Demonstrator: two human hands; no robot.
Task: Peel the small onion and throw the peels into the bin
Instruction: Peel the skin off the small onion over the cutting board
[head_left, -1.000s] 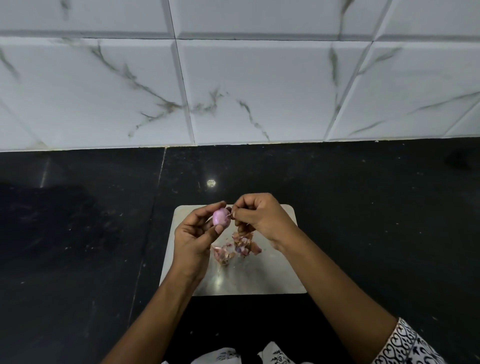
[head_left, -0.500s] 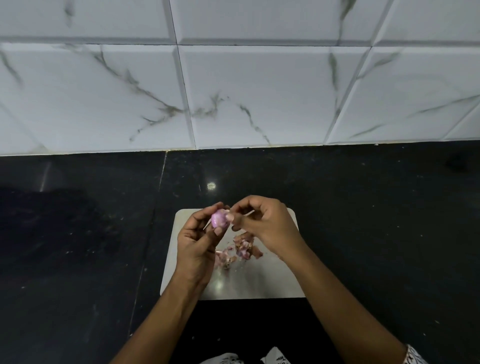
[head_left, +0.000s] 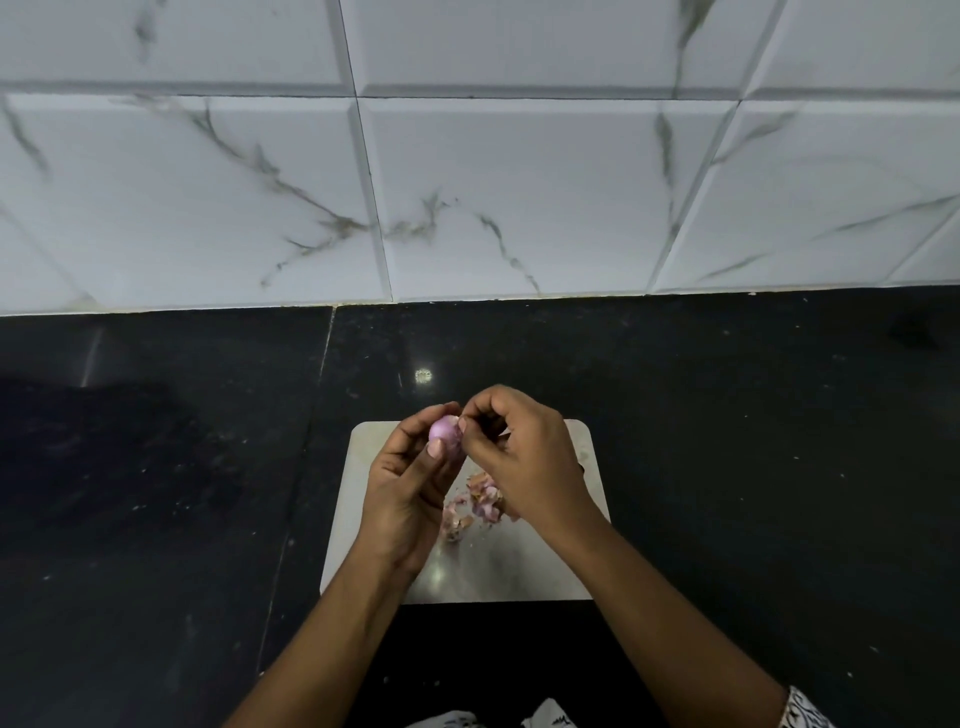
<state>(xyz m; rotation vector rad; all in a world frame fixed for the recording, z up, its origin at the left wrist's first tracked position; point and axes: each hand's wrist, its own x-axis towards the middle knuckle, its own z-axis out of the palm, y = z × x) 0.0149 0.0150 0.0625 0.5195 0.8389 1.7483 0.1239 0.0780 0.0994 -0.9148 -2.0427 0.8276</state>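
1. Peeling is judged to be near its end: the onion (head_left: 445, 429) shows smooth pink flesh and is pinched between the thumb and fingers of the left hand (head_left: 410, 488), above the far left part of the board (head_left: 587, 545).
2. The right hand (head_left: 524, 462) is curled, its fingertips pressed together at the onion's right side; whether skin is pinched cannot be told.
3. The onion lies just left of the right fingertips.
4. The peels (head_left: 475, 506) lie on the board, below and between both hands.
5. No bin is in view.
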